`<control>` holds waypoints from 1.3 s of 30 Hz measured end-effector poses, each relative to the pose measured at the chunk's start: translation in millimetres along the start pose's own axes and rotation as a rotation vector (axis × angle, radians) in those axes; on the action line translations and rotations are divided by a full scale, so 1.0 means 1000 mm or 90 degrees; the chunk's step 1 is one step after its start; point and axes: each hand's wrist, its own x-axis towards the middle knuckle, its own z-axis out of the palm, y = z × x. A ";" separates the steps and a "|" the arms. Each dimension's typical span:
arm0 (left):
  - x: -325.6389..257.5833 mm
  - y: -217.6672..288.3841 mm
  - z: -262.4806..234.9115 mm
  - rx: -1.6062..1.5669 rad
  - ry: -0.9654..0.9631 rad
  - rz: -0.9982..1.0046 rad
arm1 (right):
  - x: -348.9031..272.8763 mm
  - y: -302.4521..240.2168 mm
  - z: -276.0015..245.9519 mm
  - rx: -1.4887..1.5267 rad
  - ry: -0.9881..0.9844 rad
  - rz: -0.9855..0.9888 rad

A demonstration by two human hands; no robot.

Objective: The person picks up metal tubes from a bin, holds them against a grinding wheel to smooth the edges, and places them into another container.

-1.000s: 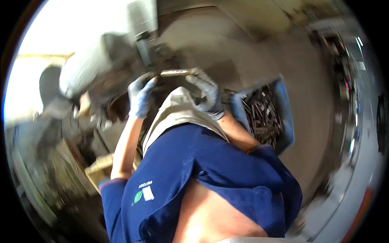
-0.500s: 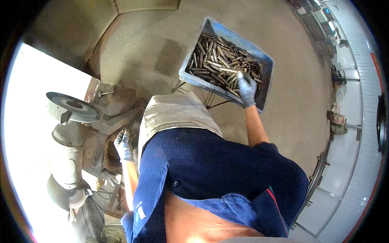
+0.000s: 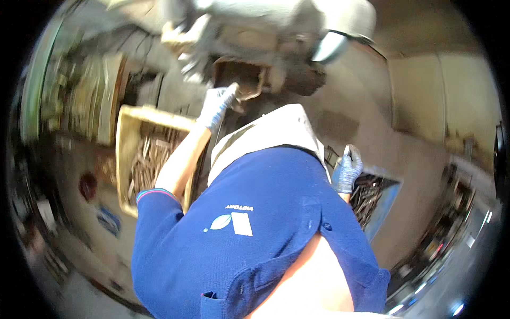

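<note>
Gloved left hand (image 3: 217,103) grips a metal piece (image 3: 232,89) at the machine (image 3: 255,32); right hand (image 3: 348,171) grips another rod (image 3: 348,152)

Around you: a grey concrete floor (image 3: 372,133), stained darker in patches. Your blue short-sleeved shirt (image 3: 255,239) fills the lower middle, with a pale apron (image 3: 265,135) above it. To your left, blurred shelving or racks (image 3: 69,101) with a green upright edge. Low on the left floor, a dark red round object (image 3: 87,186) and a small blue item (image 3: 109,220). To your far right, cluttered stands (image 3: 457,212), too blurred to identify.
</note>
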 end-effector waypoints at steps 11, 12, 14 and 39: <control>-0.164 -0.155 -0.212 0.374 0.550 0.133 | 0.065 0.012 0.064 -0.056 -0.338 0.065; -0.167 -0.153 -0.203 0.460 0.518 0.077 | 0.068 0.012 0.068 -0.039 -0.338 0.094; -0.166 -0.155 -0.193 0.568 0.518 -0.054 | 0.068 -0.007 0.079 -0.045 -0.373 0.065; -0.150 -0.042 -0.129 -0.032 0.387 0.122 | 0.038 -0.060 0.079 -0.082 -0.425 -0.147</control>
